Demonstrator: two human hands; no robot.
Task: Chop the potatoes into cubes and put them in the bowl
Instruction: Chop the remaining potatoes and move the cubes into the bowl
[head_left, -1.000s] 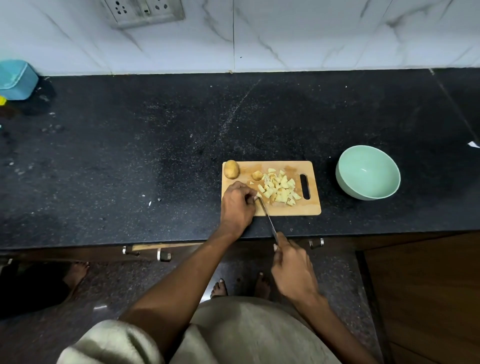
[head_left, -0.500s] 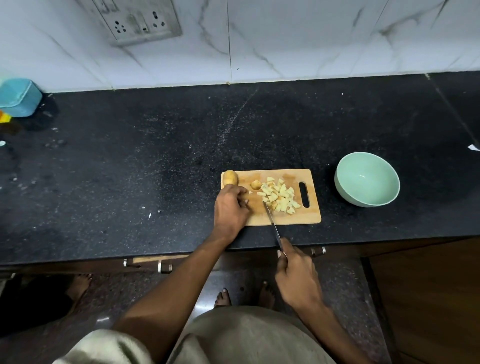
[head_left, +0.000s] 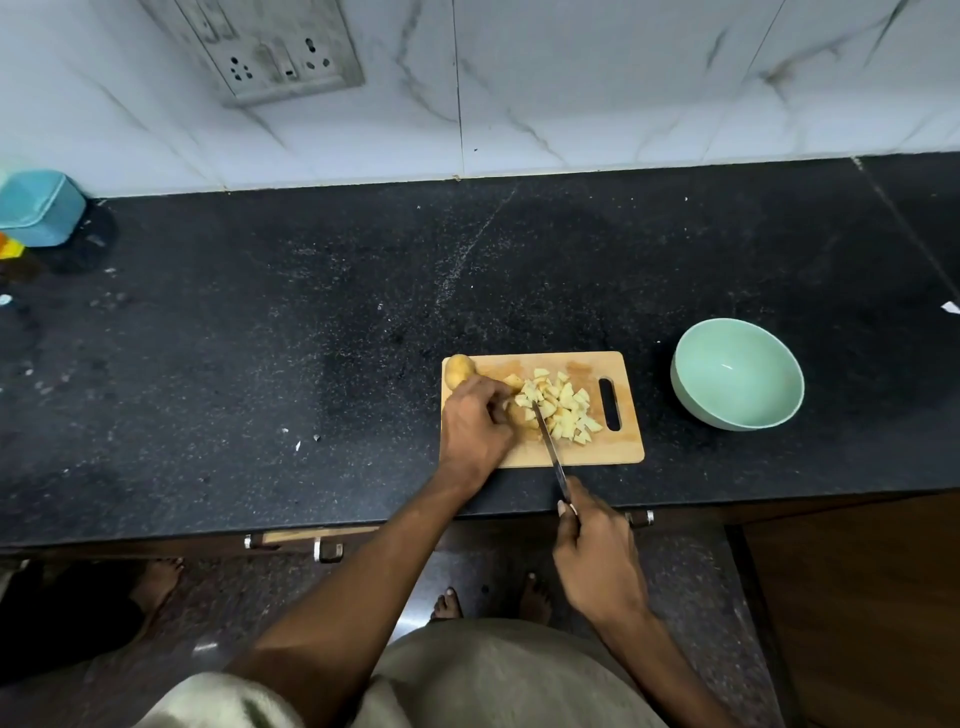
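Nearest me, my right hand (head_left: 597, 561) is gripping the knife (head_left: 549, 447) handle, fingers clamped round it, with the blade running away from me and slightly left onto the cutting board (head_left: 618, 447). Just left of the blade, my left hand (head_left: 475, 423) is curling its fingers over the potato piece (head_left: 519, 413) being cut. The cut cubes (head_left: 563, 408) are lying right of the blade. Well apart to the right on the worktop (head_left: 311, 338), the bowl (head_left: 736, 374) is sitting with nothing in it. A whole potato (head_left: 458, 369) is waiting at the board's far left corner.
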